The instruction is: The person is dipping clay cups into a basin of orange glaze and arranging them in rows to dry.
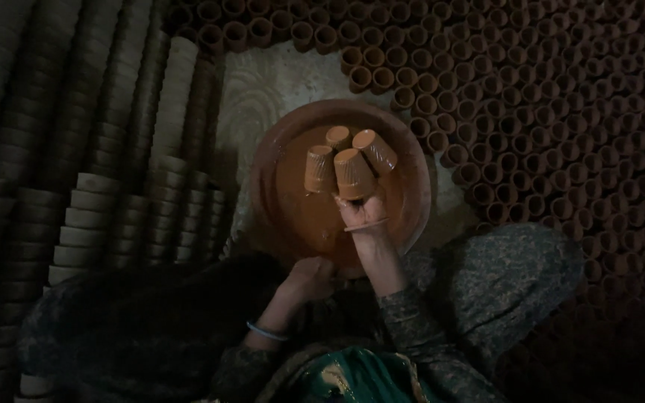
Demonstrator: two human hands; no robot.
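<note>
Right hand (360, 216) grips four wet clay cups (349, 166) over basin (412, 216); left hand (309, 277) clenched at basin's 6 o'clock rim.

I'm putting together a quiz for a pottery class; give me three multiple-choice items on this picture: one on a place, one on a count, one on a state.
1. Where is the right hand?
A. Over the round brown basin of reddish-brown liquid
B. On the pale stacks at left
C. In the lap

2. How many small orange-brown clay cups sit on its fingers?
A. Two
B. Four
C. Six

3. How do those cups look?
A. Dry and pale
B. Broken
C. Wet and evenly orange-brown

Answers:
1 A: the hand rises above the basin's liquid.
2 B: four cups fan out, mouths toward the hand.
3 C: their colour matches the liquid, with a slight sheen; the stacked cups at left are paler.

The left hand rests at the basin's near rim.
</note>
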